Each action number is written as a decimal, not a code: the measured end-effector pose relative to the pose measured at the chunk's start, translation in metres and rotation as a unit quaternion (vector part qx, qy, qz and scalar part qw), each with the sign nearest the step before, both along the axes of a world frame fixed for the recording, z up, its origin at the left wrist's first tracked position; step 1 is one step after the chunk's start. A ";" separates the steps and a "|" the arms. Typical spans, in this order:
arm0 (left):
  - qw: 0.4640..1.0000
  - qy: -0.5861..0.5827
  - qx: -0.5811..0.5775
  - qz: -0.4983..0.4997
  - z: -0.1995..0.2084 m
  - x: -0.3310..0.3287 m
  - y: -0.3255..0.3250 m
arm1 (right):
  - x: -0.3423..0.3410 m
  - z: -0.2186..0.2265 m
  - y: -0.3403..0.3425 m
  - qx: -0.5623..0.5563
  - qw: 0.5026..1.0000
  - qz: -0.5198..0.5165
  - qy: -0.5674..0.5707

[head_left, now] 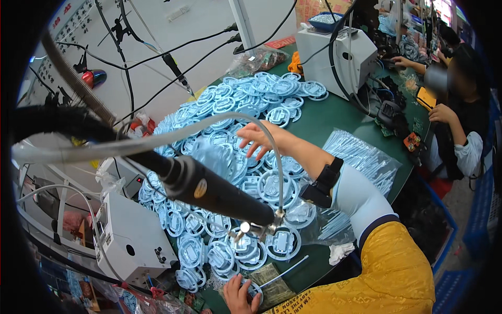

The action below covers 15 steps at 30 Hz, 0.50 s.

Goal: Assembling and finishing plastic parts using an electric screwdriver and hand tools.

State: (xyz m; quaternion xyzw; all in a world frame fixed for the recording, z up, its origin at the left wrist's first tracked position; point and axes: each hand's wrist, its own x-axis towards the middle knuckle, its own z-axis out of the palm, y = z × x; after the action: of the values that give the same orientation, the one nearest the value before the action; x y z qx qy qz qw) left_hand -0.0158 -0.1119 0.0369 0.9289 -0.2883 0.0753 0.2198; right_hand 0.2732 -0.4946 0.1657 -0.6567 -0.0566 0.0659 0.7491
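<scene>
My right hand (255, 139) reaches over a large heap of light-blue round plastic parts (272, 186), its fingers apart and holding nothing. Just left of its fingertips is a motion-blurred light-blue part (215, 157). A black band wraps the right wrist. At the lower edge, my left hand (241, 296) has its fingers curled over a light-blue round part (256, 291), mostly hidden beneath them. Beside that hand lie a thin pale stick (285, 269) and a flat olive-coloured packet (273, 287). Above the nearer parts hangs a black power screwdriver (219, 191) with a metal end and a hose.
White machine boxes stand at left (130, 238) and far right (334, 57). A clear bag of pale sticks (361, 162) lies on the green table (345, 118). Another black tool (175, 68) hangs at the back. Cables cross overhead. A co-worker (460, 104) sits at right.
</scene>
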 end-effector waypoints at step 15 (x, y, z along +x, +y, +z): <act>1.000 -0.010 0.005 -0.001 -0.004 0.003 0.000 | 0.018 -0.096 -0.045 -0.056 0.992 -0.100 0.046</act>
State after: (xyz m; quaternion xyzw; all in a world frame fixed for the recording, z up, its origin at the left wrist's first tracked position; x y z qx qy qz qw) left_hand -0.0128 -0.1116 0.0331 0.9290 -0.2914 0.0834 0.2125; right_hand 0.2913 -0.5394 0.0702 -0.6963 0.0480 0.0243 0.7157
